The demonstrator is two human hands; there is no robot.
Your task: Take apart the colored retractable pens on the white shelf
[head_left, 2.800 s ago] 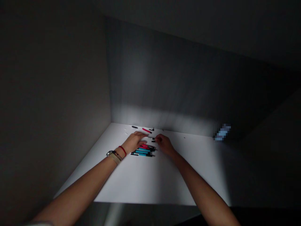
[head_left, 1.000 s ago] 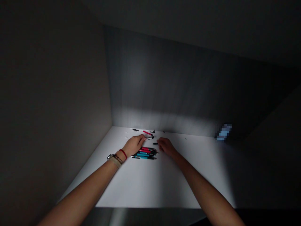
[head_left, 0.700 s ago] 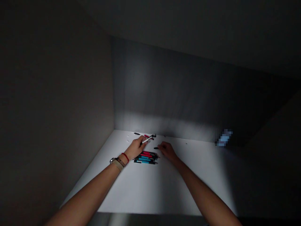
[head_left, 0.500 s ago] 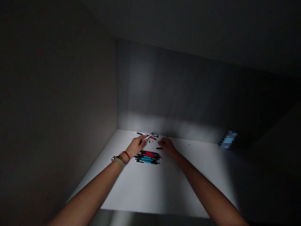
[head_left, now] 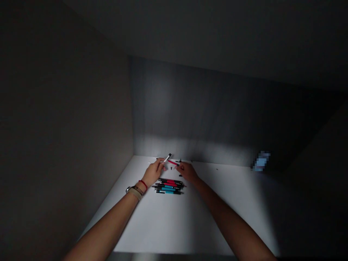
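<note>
My left hand (head_left: 152, 173) is closed around a white pen piece with a black end (head_left: 168, 157), which tilts up and to the right. Close by, my right hand (head_left: 188, 172) has its fingers bent together at the lower end of a red pen barrel (head_left: 173, 163). Whether those fingers grip the barrel or some small part is hidden. A small dark pen part (head_left: 171, 168) lies between the hands, and a short black piece (head_left: 180, 175) is just under my right hand. Nearer to me is a pile of red, blue and black pens (head_left: 168, 186).
The pens lie on a white tabletop (head_left: 152, 224) against a grey back wall (head_left: 190, 108), with another wall at the left. More black bits (head_left: 178, 160) are by the back edge. A blurred-out bright screen (head_left: 261, 161) stands at the right.
My right hand has moved left to the end of the red barrel. The pen piece in my left hand has turned steeper. The view has tipped slightly upward.
</note>
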